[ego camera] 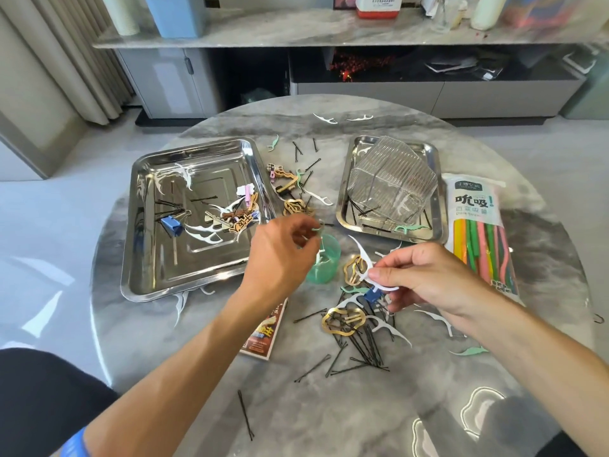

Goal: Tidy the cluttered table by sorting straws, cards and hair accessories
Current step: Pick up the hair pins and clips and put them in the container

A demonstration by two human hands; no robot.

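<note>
Hair accessories lie mostly unsorted: bobby pins [357, 352] and a gold clip [342, 321] sit on the worktop [329, 407] just below the right hand [425, 282], which pinches a white floss pick [365, 263]. Left hand [280, 255] pinches a green pick over a green cup [324, 260]. Large tray [145, 258], left of it, holds some items. Sorting appears early; straw pack [478, 232] untouched.

Two trays [197, 258] [438, 192] are set side by side on the worktop [329, 407], straw pack [478, 225] right, cup [324, 262] between.
</note>
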